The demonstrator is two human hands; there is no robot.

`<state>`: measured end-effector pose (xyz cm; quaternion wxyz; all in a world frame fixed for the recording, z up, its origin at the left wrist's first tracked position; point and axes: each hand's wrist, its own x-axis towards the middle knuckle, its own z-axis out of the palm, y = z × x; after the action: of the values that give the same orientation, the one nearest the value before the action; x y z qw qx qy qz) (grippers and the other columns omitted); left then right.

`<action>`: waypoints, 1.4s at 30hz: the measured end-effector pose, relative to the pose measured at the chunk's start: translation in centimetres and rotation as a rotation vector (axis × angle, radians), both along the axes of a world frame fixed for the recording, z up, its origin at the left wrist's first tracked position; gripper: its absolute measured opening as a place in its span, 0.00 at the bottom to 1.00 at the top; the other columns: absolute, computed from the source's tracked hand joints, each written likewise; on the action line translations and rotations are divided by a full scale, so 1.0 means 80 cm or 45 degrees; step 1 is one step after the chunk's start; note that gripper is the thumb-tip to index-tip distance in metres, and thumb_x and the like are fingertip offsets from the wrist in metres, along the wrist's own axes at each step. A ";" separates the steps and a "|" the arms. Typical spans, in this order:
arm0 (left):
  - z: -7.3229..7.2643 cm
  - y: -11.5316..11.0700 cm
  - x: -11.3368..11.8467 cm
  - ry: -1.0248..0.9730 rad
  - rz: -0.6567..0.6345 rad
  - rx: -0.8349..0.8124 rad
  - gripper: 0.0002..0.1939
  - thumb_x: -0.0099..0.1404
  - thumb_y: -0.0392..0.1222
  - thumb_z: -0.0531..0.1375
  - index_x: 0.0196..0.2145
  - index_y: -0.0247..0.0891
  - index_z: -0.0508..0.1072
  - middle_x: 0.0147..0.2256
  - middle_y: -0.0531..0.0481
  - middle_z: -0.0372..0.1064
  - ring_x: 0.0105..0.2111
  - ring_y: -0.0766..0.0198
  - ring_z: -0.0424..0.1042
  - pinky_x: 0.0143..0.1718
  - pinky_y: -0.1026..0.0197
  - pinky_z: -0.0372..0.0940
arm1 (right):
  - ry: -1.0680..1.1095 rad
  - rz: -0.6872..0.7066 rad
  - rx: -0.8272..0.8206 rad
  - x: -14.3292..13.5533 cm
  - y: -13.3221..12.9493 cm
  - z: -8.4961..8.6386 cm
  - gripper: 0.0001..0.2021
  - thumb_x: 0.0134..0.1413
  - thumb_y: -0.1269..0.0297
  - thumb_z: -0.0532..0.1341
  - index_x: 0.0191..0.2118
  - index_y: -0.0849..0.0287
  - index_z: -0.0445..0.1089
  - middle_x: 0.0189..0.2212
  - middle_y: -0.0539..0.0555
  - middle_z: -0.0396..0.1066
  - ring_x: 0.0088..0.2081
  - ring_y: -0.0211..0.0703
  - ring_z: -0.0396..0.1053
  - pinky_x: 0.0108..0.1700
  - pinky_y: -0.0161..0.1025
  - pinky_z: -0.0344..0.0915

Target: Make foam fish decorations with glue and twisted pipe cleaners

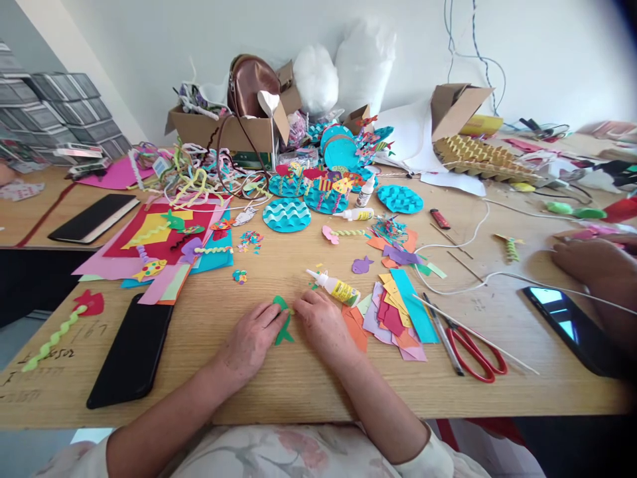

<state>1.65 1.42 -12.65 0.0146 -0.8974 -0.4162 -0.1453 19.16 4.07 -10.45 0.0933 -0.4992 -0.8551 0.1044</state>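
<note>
A green paper fish (283,328) lies on the table in front of me. My left hand (253,338) grips its left edge, thumb and fingertips resting on the paper. Close by on the fish's right side is my right hand (326,325), its fingers curled and pressed together; anything in the pinch is too small or hidden to make out. Just beyond it a glue bottle (341,289) with a yellow label lies on its side among small green scraps. A purple paper fish (362,265) lies further off. Small colored paper dots (239,276) are piled to the left.
Paper scraps (393,312), red-handled scissors (475,352) and a pen (442,335) lie to the right, a black phone (130,352) to the left. Blue wavy discs (286,216) stand behind. At the far right another person's hand (587,259) rests near a second phone (562,325).
</note>
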 end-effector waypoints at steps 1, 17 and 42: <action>0.001 0.000 0.001 0.003 0.004 -0.013 0.16 0.67 0.32 0.48 0.47 0.33 0.70 0.41 0.43 0.69 0.44 0.57 0.66 0.47 0.54 0.66 | -0.004 0.004 0.015 0.000 -0.001 0.001 0.09 0.57 0.74 0.55 0.30 0.57 0.70 0.30 0.52 0.68 0.34 0.41 0.63 0.33 0.35 0.55; 0.003 0.005 -0.011 -0.264 -0.029 -0.147 0.23 0.63 0.25 0.44 0.50 0.35 0.68 0.44 0.43 0.69 0.46 0.61 0.66 0.48 0.55 0.67 | 0.089 0.078 0.185 0.003 0.001 -0.013 0.08 0.55 0.73 0.58 0.30 0.56 0.73 0.27 0.51 0.68 0.32 0.42 0.61 0.35 0.37 0.55; 0.028 0.011 0.002 0.168 -0.043 -0.197 0.16 0.63 0.27 0.48 0.41 0.34 0.72 0.39 0.44 0.70 0.41 0.58 0.68 0.44 0.56 0.67 | -0.042 0.189 0.162 -0.004 -0.005 -0.005 0.07 0.57 0.67 0.58 0.30 0.58 0.71 0.29 0.52 0.68 0.35 0.43 0.60 0.34 0.39 0.51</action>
<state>1.84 2.32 -10.43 -0.0300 -0.9104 -0.4091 -0.0536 18.81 3.64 -10.83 0.1027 -0.4293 -0.8960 0.0481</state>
